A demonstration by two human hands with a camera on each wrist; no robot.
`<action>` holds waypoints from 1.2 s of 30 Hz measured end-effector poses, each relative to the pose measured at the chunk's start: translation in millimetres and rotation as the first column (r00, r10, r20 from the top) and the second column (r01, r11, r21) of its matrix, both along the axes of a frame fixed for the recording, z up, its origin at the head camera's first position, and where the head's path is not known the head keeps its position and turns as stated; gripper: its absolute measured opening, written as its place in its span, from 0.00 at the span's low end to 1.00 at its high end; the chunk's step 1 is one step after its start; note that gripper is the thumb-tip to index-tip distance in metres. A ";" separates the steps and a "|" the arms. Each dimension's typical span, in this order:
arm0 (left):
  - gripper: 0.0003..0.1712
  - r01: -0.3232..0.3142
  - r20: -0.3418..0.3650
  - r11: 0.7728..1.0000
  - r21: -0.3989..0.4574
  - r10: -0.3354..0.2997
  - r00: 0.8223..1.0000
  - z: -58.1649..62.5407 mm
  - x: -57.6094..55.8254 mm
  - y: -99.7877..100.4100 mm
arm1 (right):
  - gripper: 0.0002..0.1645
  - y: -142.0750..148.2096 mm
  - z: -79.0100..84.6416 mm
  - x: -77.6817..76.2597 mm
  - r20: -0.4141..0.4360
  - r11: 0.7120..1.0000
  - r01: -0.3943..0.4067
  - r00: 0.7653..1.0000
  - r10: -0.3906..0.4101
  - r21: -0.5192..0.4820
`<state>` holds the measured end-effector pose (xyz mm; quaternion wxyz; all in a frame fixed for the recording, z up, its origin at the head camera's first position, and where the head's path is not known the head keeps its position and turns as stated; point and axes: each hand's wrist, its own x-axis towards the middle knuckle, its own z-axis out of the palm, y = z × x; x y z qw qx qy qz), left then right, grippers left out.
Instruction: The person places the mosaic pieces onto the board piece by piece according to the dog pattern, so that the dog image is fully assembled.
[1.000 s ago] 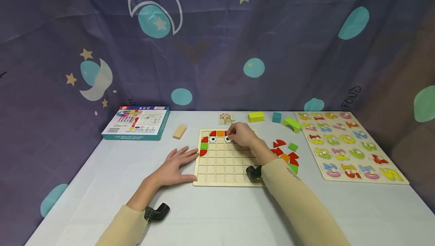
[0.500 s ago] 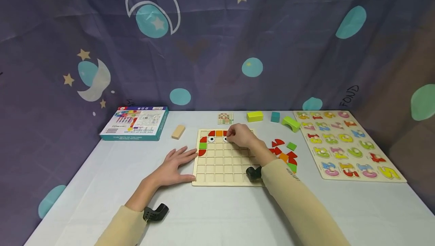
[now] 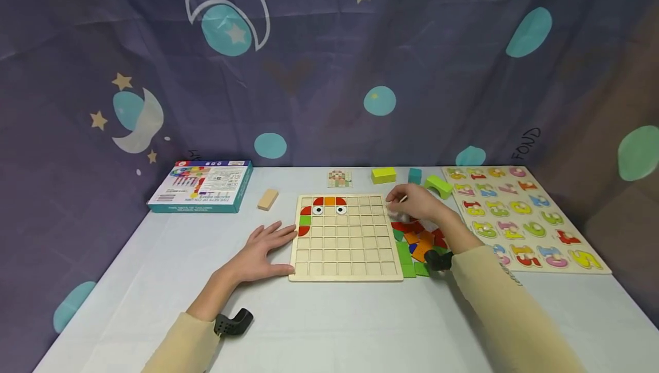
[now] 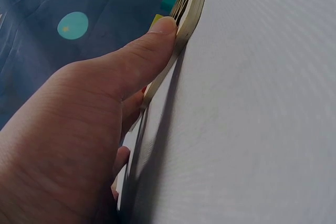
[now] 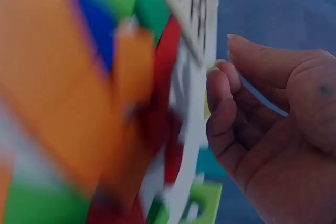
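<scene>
My left hand (image 3: pixel 264 254) lies with spread fingers at the left edge of a wooden grid board (image 3: pixel 350 241). In the left wrist view its thumb (image 4: pixel 152 45) rests on the board's rim. Set in the upper left cells are two white eye tiles (image 3: pixel 329 210), curved red pieces, an orange tile (image 3: pixel 329 201) and a green tile (image 3: pixel 305 220). My right hand (image 3: pixel 419 202) hovers by the board's upper right corner, above loose colored tiles (image 3: pixel 424 241). In the right wrist view, its thumb and bent fingers (image 5: pixel 220 85) stand apart with nothing between them.
A small pattern card (image 3: pixel 340 178) lies behind the board, with yellow (image 3: pixel 383 175), teal (image 3: pixel 415 176) and green arch blocks (image 3: pixel 439 186) to its right. Farther right is a number puzzle board (image 3: pixel 520 218). A plain wooden block (image 3: pixel 268 199) and a flat box (image 3: pixel 201 187) are at left.
My right hand has left the second eye tile, which now shows in its cell, and moved right toward the loose tiles. My left hand keeps its place at the board's edge.
</scene>
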<state>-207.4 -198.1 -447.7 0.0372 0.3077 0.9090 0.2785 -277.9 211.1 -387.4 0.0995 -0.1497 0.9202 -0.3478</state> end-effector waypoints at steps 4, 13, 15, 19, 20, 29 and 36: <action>0.49 -0.007 0.000 1.000 0.000 0.007 1.000 0.4 1.0 -2.3 | 0.11 21.0 -3.5 3.6 0.030 0.999 0.029 0.999 -0.031 0.046; 0.49 -0.008 0.005 1.000 0.014 0.008 1.000 -2.4 1.7 -4.5 | 0.12 37.4 -9.8 8.9 0.061 0.996 0.017 0.998 -0.022 0.091; 0.49 -0.007 0.006 1.000 0.019 0.007 1.000 -2.4 2.3 -4.1 | 0.12 36.6 -10.9 8.9 0.069 0.994 0.018 0.997 -0.026 0.105; 0.49 -0.004 0.003 1.000 0.023 0.004 1.000 -2.9 2.3 -2.9 | 0.12 37.0 -11.5 8.2 0.076 0.989 0.021 0.997 -0.033 0.145; 0.49 -0.003 0.004 1.000 0.025 0.003 1.000 -2.5 2.4 -2.5 | 0.11 37.8 -11.9 7.7 0.076 0.988 0.024 0.996 -0.036 0.153; 0.49 0.008 -0.004 1.000 0.021 -0.007 1.000 -2.1 0.5 -1.4 | 0.08 44.0 -11.4 7.3 0.055 0.982 0.032 0.998 -0.043 0.188; 0.49 0.007 -0.010 1.000 0.017 -0.007 1.000 -1.4 -0.4 -1.1 | 0.11 43.6 -8.4 8.2 0.063 0.977 0.060 0.995 -0.074 0.204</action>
